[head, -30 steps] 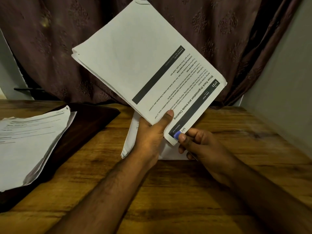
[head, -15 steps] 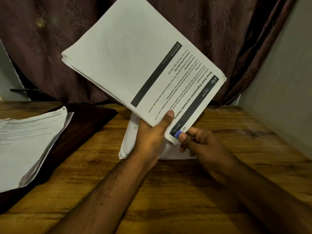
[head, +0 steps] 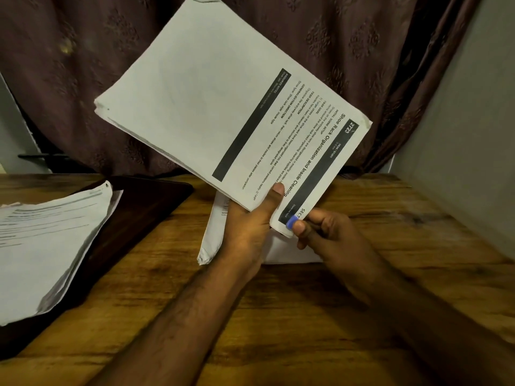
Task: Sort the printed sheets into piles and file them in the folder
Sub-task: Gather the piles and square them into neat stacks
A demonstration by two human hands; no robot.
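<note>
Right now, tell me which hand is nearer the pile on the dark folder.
Left. The left hand, holding the raised stack, is nearer the pile on the dark folder; the right hand, pinching the stack's corner, is farther away.

You are working in a domestic room used as a desk area, not a fitted office. Evidence: a wooden table [head: 320,316] with worn grain, set against a heavy patterned curtain [head: 83,65] and a plain painted wall [head: 473,162]. Printed sheets [head: 50,246] lie loose on a dark folder [head: 145,207] at your left. Lighting is dim and warm.
</note>
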